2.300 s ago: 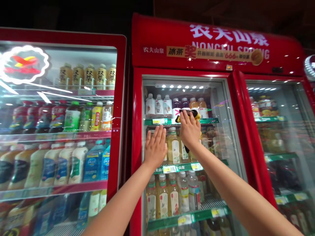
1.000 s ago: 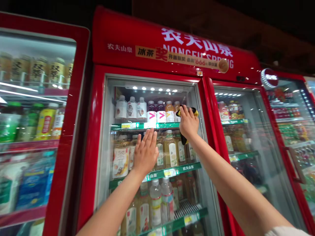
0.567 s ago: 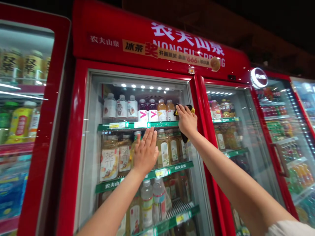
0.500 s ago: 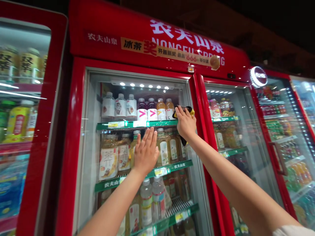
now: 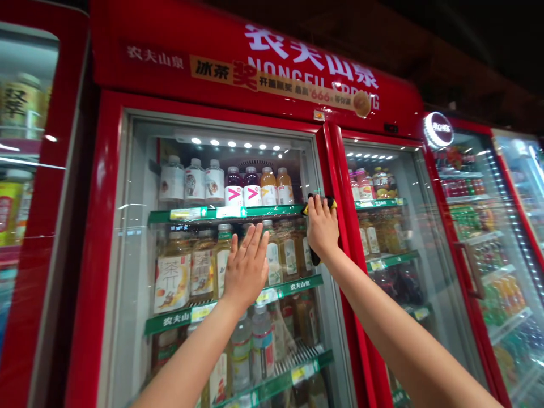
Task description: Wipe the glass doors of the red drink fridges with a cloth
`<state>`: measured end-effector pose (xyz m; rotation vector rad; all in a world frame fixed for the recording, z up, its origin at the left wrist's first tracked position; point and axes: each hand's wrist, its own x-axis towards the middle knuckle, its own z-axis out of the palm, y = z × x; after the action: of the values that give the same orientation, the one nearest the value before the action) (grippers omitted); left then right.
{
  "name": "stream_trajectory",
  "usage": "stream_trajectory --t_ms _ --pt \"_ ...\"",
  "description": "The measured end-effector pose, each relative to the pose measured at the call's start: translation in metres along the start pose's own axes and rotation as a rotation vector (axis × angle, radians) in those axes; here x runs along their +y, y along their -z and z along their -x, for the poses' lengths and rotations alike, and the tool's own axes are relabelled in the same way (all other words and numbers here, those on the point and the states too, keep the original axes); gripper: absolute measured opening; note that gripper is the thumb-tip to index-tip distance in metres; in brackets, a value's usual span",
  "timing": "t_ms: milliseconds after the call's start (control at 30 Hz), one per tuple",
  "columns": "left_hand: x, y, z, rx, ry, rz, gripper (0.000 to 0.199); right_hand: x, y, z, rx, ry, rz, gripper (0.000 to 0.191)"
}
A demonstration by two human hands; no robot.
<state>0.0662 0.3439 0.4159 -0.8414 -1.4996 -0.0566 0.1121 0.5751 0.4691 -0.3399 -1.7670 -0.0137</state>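
My left hand [image 5: 247,263] lies flat with its fingers stretched out at the glass door [image 5: 136,170] of a red drinks fridge, in front of the second shelf. Under my right hand [image 5: 323,226] is a black and yellow cloth [image 5: 330,202], pressed to the glass near the door's right edge. Most of the cloth is hidden by the hand, and a dark end of it hangs below. Behind the glass stand rows of bottles, among them purple juice bottles [image 5: 251,190] and a large tea bottle [image 5: 172,280].
The red door frame [image 5: 329,164] runs just right of my right hand. A second glass door [image 5: 429,238] follows, then another fridge [image 5: 471,272] with a brown handle [image 5: 470,266]. At the left stands a further red fridge [image 5: 46,283]. A lettered red header [image 5: 170,34] spans the top.
The view has shifted slightly, so the fridge sits further left. My right hand and the cloth have moved a little down the glass. My left hand stays flat, slightly further right along the door.
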Motion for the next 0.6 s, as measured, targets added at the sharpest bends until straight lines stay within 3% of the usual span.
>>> stream_trajectory --t_ms 100,233,300,500,600 --pt "0.003 -0.003 -0.001 0.015 -0.015 -0.004 0.068 0.002 -0.003 -0.002 0.0 0.032 0.021 0.062" --pt "0.008 -0.008 -0.014 0.002 0.0 -0.01 0.064 0.001 0.008 -0.044 0.002 0.015 -0.004 0.064" --pt "0.012 -0.009 -0.02 -0.014 0.009 -0.008 0.064 0.001 0.012 -0.051 -0.018 0.001 -0.013 0.063" --pt "0.021 -0.014 -0.023 -0.005 0.031 0.006 0.071 0.009 0.004 0.003 -0.072 0.064 -0.029 0.062" --pt "0.021 -0.015 -0.025 -0.001 0.011 0.007 0.076 0.013 0.003 -0.004 -0.061 0.077 -0.034 0.063"
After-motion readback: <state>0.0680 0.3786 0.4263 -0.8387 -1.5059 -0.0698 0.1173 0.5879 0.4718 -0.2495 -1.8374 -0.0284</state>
